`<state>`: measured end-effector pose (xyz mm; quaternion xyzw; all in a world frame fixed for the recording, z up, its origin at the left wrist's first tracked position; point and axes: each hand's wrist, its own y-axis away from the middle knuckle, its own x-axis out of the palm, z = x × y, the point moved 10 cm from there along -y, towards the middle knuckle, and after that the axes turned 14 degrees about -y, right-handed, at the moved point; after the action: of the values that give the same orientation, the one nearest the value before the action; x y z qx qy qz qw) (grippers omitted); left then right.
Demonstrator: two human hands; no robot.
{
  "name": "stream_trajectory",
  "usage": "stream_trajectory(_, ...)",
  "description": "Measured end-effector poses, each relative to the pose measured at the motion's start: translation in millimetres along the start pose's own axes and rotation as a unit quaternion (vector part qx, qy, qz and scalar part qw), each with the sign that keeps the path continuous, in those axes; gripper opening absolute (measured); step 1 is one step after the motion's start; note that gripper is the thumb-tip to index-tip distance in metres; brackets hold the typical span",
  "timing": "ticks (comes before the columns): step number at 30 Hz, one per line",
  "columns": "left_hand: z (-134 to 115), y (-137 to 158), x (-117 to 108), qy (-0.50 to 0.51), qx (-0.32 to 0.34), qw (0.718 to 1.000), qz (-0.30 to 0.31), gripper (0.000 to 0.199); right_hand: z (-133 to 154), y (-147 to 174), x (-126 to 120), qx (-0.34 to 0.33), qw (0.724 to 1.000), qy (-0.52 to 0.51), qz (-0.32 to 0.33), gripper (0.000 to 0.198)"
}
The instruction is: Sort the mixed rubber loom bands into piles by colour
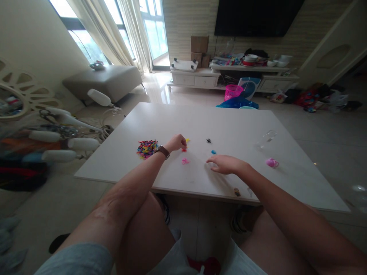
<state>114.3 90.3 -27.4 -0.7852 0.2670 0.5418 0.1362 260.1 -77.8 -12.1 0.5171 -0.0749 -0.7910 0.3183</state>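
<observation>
Left hand (178, 142): curled, contents indiscernible; red pieces (184, 150) at five o'clock. Right hand (225, 164): spread, nothing seen held; blue pieces (213, 152), at its ten o'clock, could be scattered by careless sweeping.

White table (160, 118): multicoloured heap (146, 149); right of heap, yellow pieces (187, 140), red pieces (184, 150), pink pieces (185, 161); farther right, black pieces (208, 140), blue pieces (213, 152); beyond, pinkish-purple object (271, 163).

Grey short sleeve (82, 259), brown-strapped left-wrist watch (163, 151), pale grey shorts (168, 256), dark-and-white footwear (237, 222).
</observation>
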Motion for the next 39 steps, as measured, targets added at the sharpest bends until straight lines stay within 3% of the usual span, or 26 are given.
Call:
stream_trajectory(8,36.1,6.5,-13.8,0.044,-0.164,0.985,-0.045,0.011,0.2,0.3,0.5,-0.002,1.000,-0.002,0.000,0.049)
stream_trajectory(15,39.4,0.5,-10.6,0.099,-0.213,0.969,-0.070,0.014,1.1,2.6,-0.3,0.003,1.000,0.003,0.000,0.050)
stream_trajectory(22,33.8,-2.1,-17.3,0.028,-0.163,0.982,-0.089,0.023,1.7,3.8,-0.2,0.008,1.000,0.001,0.002,0.050)
stream_trajectory(29,16.4,-9.2,5.8,-0.015,-0.057,0.998,0.004,0.025,2.5,4.3,0.3,0.005,1.000,0.004,0.006,0.051)
stream_trajectory(39,18.5,-10.7,11.7,-0.020,-0.033,0.999,0.020,0.042,3.6,7.0,0.0,0.017,1.000,0.007,0.011,0.050)
